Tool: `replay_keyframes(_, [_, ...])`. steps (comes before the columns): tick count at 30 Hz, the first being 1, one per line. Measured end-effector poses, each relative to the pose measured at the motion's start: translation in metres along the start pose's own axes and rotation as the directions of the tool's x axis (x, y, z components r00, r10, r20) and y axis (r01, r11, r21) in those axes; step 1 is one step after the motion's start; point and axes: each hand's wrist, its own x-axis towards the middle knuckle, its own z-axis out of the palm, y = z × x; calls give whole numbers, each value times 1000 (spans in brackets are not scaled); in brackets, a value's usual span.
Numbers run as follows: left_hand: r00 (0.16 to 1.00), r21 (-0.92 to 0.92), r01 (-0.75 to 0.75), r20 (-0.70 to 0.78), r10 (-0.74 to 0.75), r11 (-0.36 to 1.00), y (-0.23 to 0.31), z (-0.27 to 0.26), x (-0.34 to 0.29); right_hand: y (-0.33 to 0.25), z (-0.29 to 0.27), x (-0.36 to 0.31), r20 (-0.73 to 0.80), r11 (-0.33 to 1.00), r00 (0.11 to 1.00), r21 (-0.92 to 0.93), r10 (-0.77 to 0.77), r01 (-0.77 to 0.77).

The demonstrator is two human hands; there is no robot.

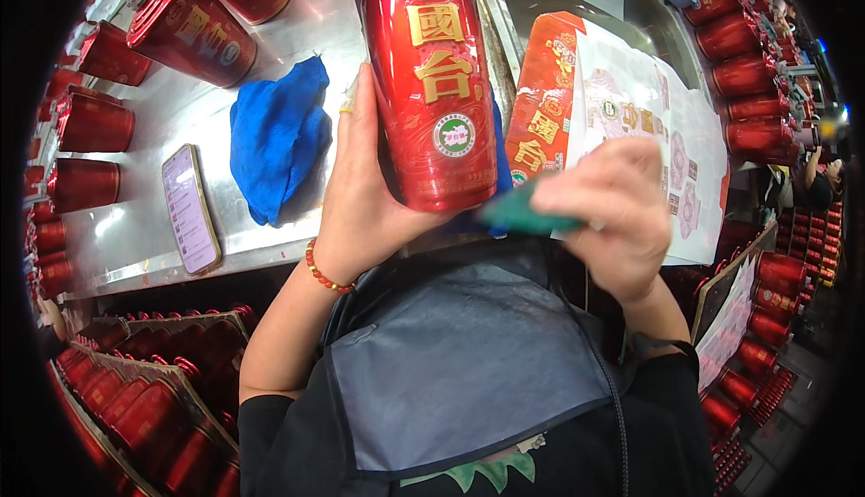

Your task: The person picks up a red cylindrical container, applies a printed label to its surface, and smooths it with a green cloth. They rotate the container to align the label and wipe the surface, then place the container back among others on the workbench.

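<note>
My left hand (359, 182) is wrapped round the side and base of a glossy red bottle (431, 150), holding it upright. The bottle bears gold characters and a round green-and-white emblem, and its neck is bare at the top. Close to the bottle's lower right, my right hand (622, 213) grips a flat, tapered green piece (532, 211). Motion blurs this hand, and I cannot make out the piece's exact kind or whether it touches the bottle. A crumpled blue cloth (279, 139) lies on the metal table left of my left hand.
On the metal table (117, 227) lies a phone (191, 209) with its screen lit. Red lidded containers (194, 33) stand at the back left. Right of the bottle, printed red-and-white sheets (631, 127) lie over a metal sink (662, 33). Racks of red bottles (144, 398) flank me below.
</note>
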Motion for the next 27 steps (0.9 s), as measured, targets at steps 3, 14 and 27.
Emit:
replay_keyframes(3, [999,31,11,-48,-10,999,7,2,0,7,14,14,-128,996,992,-84,-19,9])
replay_keyframes(14, [992,162,20,-129,1,987,17,8,-8,-17,17,25,27,976,988,-156,-152,155])
replay_keyframes(27, [981,122,0,-191,23,993,14,8,-16,-29,14,52,118,913,934,-202,-338,356])
